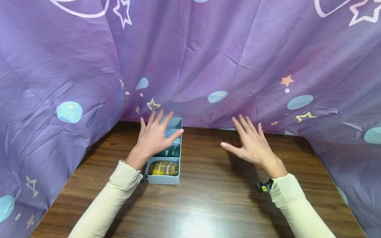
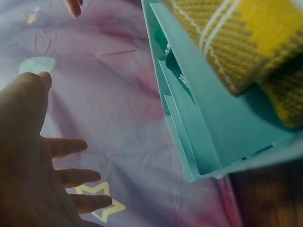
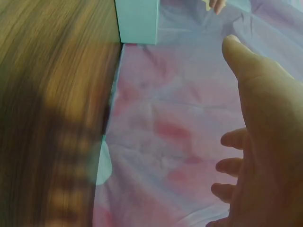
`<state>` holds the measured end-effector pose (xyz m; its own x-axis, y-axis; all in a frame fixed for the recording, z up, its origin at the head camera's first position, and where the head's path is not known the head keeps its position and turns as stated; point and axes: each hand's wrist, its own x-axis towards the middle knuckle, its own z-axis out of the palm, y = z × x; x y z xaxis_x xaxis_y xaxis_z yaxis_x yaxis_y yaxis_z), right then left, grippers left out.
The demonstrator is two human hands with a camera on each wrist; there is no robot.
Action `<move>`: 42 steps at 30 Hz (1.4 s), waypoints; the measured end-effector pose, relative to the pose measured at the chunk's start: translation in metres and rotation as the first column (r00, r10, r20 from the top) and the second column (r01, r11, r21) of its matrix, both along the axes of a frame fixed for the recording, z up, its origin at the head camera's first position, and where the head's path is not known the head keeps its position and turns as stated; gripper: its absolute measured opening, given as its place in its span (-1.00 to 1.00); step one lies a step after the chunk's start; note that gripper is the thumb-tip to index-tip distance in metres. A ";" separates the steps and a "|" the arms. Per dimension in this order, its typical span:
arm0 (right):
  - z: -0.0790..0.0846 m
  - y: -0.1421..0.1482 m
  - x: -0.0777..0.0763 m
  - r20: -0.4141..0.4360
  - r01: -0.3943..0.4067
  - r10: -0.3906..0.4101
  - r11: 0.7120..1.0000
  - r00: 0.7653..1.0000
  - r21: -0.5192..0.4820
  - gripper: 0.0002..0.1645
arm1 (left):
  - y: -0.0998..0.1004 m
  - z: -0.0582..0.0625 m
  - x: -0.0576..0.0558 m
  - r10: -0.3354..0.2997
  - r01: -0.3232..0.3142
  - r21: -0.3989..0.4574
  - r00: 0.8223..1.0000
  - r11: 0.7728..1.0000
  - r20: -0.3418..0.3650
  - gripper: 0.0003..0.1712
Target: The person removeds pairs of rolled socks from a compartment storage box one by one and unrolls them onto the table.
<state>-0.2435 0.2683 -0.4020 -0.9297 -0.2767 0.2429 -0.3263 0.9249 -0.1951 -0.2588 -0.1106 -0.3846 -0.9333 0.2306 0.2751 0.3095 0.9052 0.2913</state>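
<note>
A light blue divided box [image 1: 163, 180] stands on the table, left of the middle. Its front compartment holds a rolled yellow-brown plaid cloth [image 1: 164, 168], also large in the left wrist view. Behind that lies a dark green item [image 1: 174, 151] with white lettering, its kind unclear. Fingers spread, my left hand [image 1: 154, 136] hovers over the box and hides part of its back compartments; it holds nothing. My right hand [image 1: 252, 145] is raised over the table, well to the right of the box, its fingers also spread and holding nothing.
The brown wood-grain table [image 1: 208, 188] reaches back to a purple curtain [image 1: 190, 66] with stars and planets, which hangs behind it and on both sides. A dark wrist device [image 1: 264, 185] sits below the right hand.
</note>
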 end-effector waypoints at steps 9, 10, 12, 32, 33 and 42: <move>0.001 -0.013 0.006 -0.118 -0.075 0.068 0.996 0.991 -0.048 0.30 | -0.016 -0.008 0.008 -0.036 0.051 0.088 0.985 0.995 -0.167 -0.18; 0.002 -0.015 0.007 -0.130 -0.085 0.077 0.995 0.989 -0.051 0.30 | -0.017 -0.009 0.009 -0.031 0.049 0.096 0.983 0.994 -0.179 -0.21; 0.004 -0.019 0.009 -0.149 -0.105 0.095 0.993 0.984 -0.059 0.28 | -0.020 -0.013 0.010 -0.018 0.041 0.116 0.981 0.992 -0.191 -0.25; 0.019 -0.062 0.039 -0.247 -0.279 0.247 0.954 0.937 -0.108 0.10 | -0.034 -0.040 0.011 0.051 -0.037 0.246 0.997 0.969 -0.052 -0.37; 0.018 -0.064 0.040 -0.250 -0.286 0.253 0.952 0.935 -0.108 0.09 | -0.035 -0.042 0.010 0.052 -0.039 0.249 0.998 0.968 -0.043 -0.36; 0.010 -0.086 0.049 -0.216 -0.322 0.290 0.938 0.932 -0.132 -0.10 | -0.038 -0.065 0.002 0.060 -0.057 0.280 0.998 0.958 -0.003 -0.38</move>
<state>-0.1943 0.1827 -0.3918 -0.7379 -0.4819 0.4725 -0.6339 0.7351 -0.2404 -0.2573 -0.1488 -0.4494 -0.9395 0.0881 0.3312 0.2631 0.8046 0.5323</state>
